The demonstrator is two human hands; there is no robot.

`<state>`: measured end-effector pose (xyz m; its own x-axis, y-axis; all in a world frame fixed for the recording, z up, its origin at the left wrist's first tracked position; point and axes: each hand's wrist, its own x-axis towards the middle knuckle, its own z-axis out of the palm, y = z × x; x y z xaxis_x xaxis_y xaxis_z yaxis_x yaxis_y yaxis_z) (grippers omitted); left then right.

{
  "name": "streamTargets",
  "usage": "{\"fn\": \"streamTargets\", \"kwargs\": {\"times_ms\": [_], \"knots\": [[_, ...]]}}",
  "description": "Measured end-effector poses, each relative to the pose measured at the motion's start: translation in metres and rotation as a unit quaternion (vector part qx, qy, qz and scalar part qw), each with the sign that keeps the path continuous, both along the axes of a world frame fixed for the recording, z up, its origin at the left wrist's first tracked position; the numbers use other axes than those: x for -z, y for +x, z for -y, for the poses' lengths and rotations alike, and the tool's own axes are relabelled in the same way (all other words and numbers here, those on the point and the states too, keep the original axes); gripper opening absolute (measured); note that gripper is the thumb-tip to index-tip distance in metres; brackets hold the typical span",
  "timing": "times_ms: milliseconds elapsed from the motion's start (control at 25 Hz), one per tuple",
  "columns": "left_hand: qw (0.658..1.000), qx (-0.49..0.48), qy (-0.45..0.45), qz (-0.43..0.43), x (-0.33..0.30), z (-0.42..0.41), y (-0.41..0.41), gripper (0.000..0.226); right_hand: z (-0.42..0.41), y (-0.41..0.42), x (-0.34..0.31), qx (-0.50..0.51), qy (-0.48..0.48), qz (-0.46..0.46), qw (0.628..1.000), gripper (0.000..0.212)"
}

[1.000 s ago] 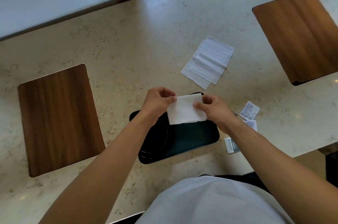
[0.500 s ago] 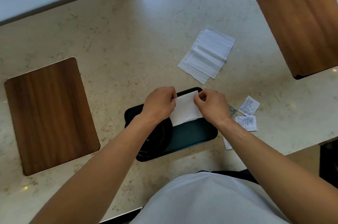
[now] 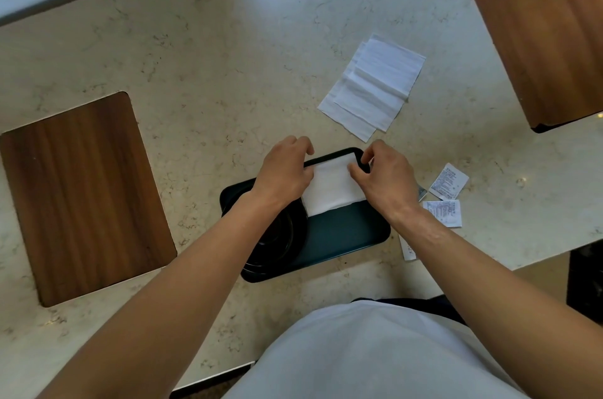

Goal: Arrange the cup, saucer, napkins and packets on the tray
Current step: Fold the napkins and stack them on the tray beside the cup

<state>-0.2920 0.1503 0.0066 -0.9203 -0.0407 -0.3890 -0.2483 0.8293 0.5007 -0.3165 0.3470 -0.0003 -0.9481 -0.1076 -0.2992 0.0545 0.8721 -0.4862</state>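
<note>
Tray, dark, sits on the stone counter near its front edge, holding a black saucer at its left end and one folded napkin at its far right corner, pinched at either side by left hand and right hand. I see spare napkins fanned beyond the tray, packets just right of it, wooden boards at both sides. Left forearm covers most of the saucer; I can't make out a cup.

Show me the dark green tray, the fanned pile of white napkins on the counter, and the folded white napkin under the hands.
Dark green rectangular tray (image 3: pixel 342 235), head view, bare floor near its right end.
Fanned white napkin pile (image 3: pixel 375 88), head view, middle.
Folded white napkin (image 3: pixel 331 190), head view, centre.
</note>
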Motion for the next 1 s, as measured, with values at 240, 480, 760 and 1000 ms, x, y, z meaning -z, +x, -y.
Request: {"fn": "streamTargets", "kwargs": {"times_ms": [240, 480, 760, 1000], "knots": [[0.999, 0.015, -0.026, 0.010, 0.001, -0.002, -0.004, 0.045, -0.004, -0.002, 0.007, 0.012, -0.012, 0.022, 1.000, 0.027], [0.998, 0.034, -0.040, 0.019, -0.002, -0.004, -0.007, 0.043, -0.010, -0.012, 0.006, -0.013, -0.024, 0.036, 0.999, 0.028], [0.999, 0.008, -0.003, -0.034, -0.006, -0.018, -0.054, 0.028, -0.035, -0.065, 0.002, 0.056, -0.062, 0.006, 0.997, 0.012], [0.991, 0.050, -0.014, -0.123, 0.000, -0.040, -0.145, 0.017, -0.056, -0.118, 0.011, 0.067, -0.045, -0.052, 0.995, 0.010]]}}
